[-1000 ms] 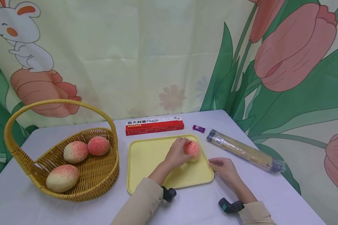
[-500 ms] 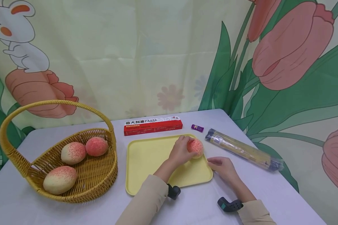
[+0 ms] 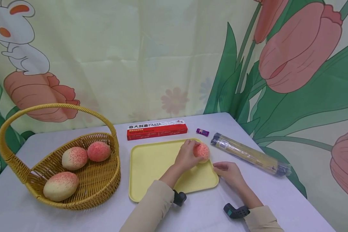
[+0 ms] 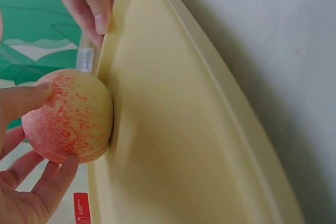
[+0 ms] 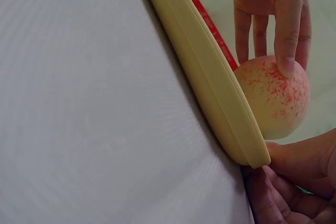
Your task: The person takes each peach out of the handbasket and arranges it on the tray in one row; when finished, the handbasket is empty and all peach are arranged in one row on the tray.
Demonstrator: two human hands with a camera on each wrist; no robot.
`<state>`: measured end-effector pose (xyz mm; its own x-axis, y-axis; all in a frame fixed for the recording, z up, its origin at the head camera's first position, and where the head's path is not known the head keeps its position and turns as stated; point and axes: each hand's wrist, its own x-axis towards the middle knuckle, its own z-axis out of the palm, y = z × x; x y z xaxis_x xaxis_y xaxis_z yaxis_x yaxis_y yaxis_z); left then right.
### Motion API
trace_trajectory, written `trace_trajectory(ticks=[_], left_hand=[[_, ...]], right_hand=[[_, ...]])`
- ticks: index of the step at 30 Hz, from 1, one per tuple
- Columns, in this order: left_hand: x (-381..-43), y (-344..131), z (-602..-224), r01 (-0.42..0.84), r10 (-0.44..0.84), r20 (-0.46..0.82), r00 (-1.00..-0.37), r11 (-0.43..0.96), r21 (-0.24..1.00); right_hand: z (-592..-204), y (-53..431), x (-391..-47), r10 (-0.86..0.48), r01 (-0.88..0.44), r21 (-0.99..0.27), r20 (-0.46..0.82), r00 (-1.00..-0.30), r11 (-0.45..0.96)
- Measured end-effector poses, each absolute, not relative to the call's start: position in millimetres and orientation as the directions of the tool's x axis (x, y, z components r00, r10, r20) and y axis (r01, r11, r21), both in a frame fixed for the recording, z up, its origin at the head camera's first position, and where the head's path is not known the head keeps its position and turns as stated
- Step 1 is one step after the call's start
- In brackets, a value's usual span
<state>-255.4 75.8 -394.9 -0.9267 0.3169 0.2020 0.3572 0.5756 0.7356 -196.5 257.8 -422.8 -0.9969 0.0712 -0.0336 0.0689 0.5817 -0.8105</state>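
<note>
A pink-and-cream peach [image 3: 201, 152] sits at the right end of the yellow tray [image 3: 150, 170]. My left hand [image 3: 186, 156] grips it, thumb on one side and fingers on the other, as the left wrist view shows on the peach [image 4: 71, 116]. My right hand [image 3: 230, 172] pinches the tray's right rim near the front corner. In the right wrist view, the thumb of the right hand [image 5: 294, 177] lies along the rim while the other fingers are partly hidden beside and below it.
On the left stands a wicker basket [image 3: 113, 183] with a tall handle, holding three peaches. Behind the tray lies a red pasta box [image 3: 157, 130], with a small purple packet [image 3: 202, 132] beside it. A long clear pack of pasta [image 3: 249, 154] lies at the right.
My left hand has shifted slightly right and away across the tray with the peach in its grip. The right hand stays at the tray's rim. The head view has turned slightly.
</note>
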Motion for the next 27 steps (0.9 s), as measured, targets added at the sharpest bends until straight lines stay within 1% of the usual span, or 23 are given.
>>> trace_trajectory(ticks=[11, 19, 23, 27], left_hand=[[-255, 77, -396, 0.358, 0.315, 0.203, -0.927, 0.584, 0.729], [-253, 76, -398, 0.381, 0.321, 0.221, -0.921, 0.623, 0.683], [-249, 70, -395, 0.353, 0.304, 0.202, -0.931, 0.609, 0.711], [-249, 59, -392, 0.357, 0.282, 0.228, -0.932, 0.61, 0.707]], right_hand=[[-424, 259, -196, 0.066, 0.056, -0.815, -0.021, -0.998, 0.577], [-423, 258, -198, 0.065, 0.052, -0.813, -0.017, -0.998, 0.581], [-424, 259, -197, 0.067, 0.06, -0.808, -0.025, -0.997, 0.586], [-424, 259, -197, 0.068, 0.059, -0.805, -0.024, -0.997, 0.59]])
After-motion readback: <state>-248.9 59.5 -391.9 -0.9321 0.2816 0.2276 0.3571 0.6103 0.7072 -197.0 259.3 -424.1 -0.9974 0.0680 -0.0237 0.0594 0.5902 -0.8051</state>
